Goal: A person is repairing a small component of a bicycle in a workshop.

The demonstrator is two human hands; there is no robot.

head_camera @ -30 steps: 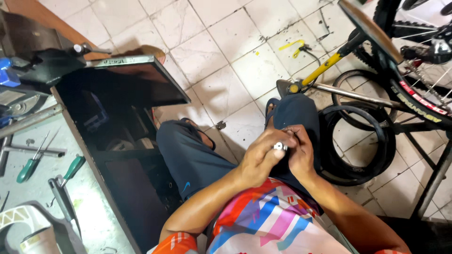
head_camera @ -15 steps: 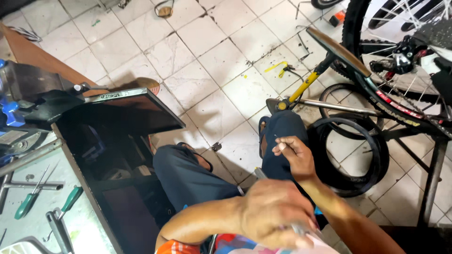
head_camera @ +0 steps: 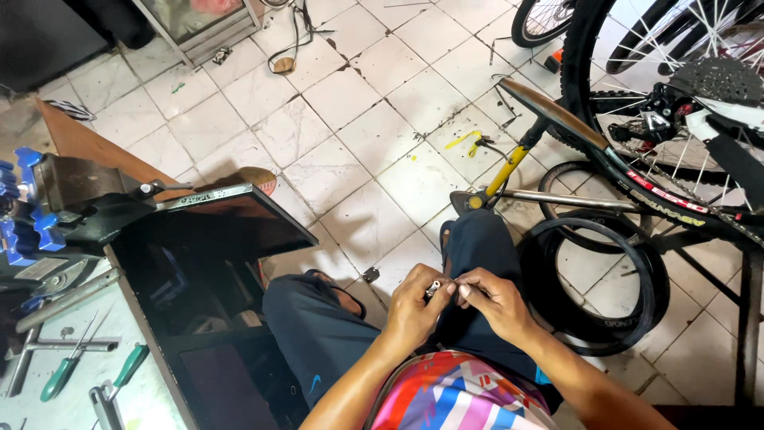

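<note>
Floor (head_camera: 374, 151) of stained white tiles; counter (head_camera: 72, 382) with screwdrivers at 8 o'clock, tyre (head_camera: 593, 275) at 3. Left hand (head_camera: 415, 306) and right hand (head_camera: 495, 301) pinch small part (head_camera: 434, 288), apparently metal, over lap.

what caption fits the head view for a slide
Seated person's left hand and right hand pinch a small metal part beside a bicycle tyre.
</note>
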